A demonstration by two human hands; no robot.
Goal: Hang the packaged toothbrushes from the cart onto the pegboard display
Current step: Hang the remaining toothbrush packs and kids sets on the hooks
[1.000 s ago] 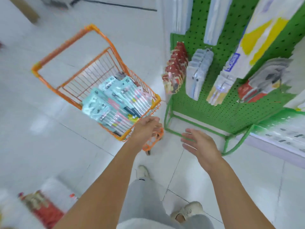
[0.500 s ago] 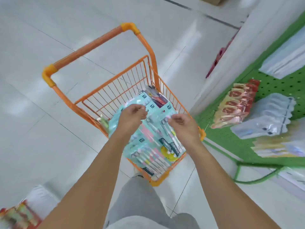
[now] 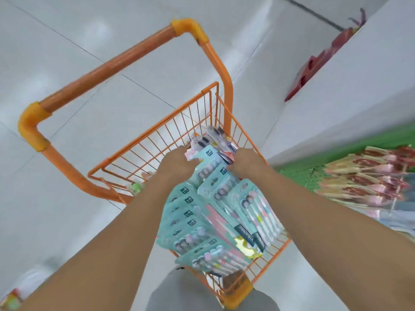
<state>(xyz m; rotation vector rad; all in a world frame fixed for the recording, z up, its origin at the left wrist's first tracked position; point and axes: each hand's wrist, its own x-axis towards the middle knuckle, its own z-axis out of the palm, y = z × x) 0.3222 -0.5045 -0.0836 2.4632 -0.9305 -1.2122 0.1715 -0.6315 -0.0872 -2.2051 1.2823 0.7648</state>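
Note:
An orange wire cart (image 3: 157, 140) stands in front of me on the pale tiled floor. A fanned stack of teal toothbrush packs (image 3: 215, 212) fills its basket. Both of my hands reach into the far end of the stack. My left hand (image 3: 177, 163) curls over the top edge of the packs on the left side. My right hand (image 3: 244, 162) curls over the top edge on the right side. The fingertips of both hands are hidden behind the packs. A strip of the green pegboard display (image 3: 303, 176) shows at the right.
Pink and red packaged goods (image 3: 368, 178) hang on the pegboard at the right, blurred. A white shelf wall (image 3: 336, 86) with red items (image 3: 314, 72) rises at the upper right. The cart's orange handle (image 3: 107, 75) arches at the far side.
My view has swung from the pegboard down over the cart. Both hands have moved from near the cart's front rim into the basket, up to the far end of the toothbrush packs.

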